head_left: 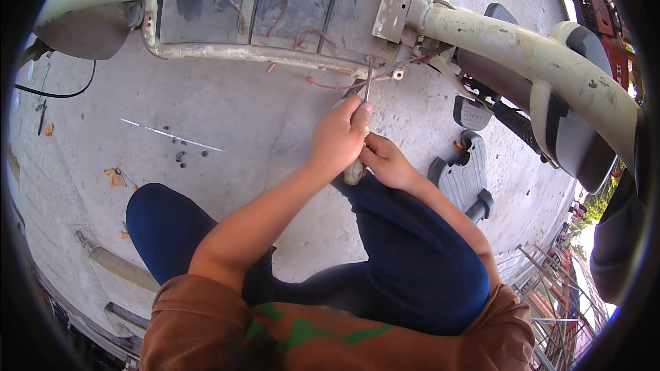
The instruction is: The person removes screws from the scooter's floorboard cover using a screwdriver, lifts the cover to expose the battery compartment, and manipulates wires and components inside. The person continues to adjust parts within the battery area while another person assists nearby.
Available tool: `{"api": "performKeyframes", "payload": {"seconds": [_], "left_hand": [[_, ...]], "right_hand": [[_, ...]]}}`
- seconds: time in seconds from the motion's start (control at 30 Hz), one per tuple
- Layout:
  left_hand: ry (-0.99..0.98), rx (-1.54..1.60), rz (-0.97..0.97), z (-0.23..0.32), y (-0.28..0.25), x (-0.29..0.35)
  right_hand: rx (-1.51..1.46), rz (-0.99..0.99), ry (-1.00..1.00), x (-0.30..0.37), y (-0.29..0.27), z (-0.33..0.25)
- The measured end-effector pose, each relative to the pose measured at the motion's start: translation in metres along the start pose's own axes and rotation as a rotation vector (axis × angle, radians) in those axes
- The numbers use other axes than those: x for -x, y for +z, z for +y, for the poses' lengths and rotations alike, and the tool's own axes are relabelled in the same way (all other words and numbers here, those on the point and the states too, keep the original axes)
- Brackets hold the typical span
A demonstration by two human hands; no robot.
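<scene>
My left hand (337, 136) is closed round a screwdriver (368, 84), its thumb lying along the tool. Its thin metal shaft points away from me and reaches the near edge of a worn, cream-coloured vehicle frame (275, 56). Just right of it and lower, my right hand (389, 163) is closed too, its fingers curled against the handle end. Most of the handle is hidden by my fingers. Beneath my hands shows part of a pale, dirty shoe (353, 173). By the shaft, a reddish wire (333, 86) hangs from the frame.
Dark panels (289, 0) with loose wires fill the frame. A thick cream tube (522, 55) crosses at the right. Grey plastic footboard parts (464, 172) lie on the concrete. At left are a white strip (172, 135), small dark pieces (181, 156) and dry leaves (115, 178).
</scene>
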State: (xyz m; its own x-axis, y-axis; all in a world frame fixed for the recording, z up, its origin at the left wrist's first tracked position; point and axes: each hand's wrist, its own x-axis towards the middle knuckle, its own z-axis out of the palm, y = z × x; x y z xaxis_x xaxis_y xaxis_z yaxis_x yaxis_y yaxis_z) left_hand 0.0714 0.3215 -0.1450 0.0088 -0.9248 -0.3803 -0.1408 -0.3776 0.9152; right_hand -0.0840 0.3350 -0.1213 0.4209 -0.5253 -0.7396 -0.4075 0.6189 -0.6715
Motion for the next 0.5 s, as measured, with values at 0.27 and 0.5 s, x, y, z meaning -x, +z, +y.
{"api": "performKeyframes", "payload": {"seconds": [0.27, 0.5], "left_hand": [[-0.147, -0.070, -0.036, 0.011, -0.028, -0.002], [0.040, -0.283, -0.271, -0.001, -0.084, 0.012]], "right_hand": [[-0.067, -0.219, -0.049, -0.028, 0.013, -0.028], [-0.385, -0.204, 0.051, -0.040, 0.034, -0.050]]}}
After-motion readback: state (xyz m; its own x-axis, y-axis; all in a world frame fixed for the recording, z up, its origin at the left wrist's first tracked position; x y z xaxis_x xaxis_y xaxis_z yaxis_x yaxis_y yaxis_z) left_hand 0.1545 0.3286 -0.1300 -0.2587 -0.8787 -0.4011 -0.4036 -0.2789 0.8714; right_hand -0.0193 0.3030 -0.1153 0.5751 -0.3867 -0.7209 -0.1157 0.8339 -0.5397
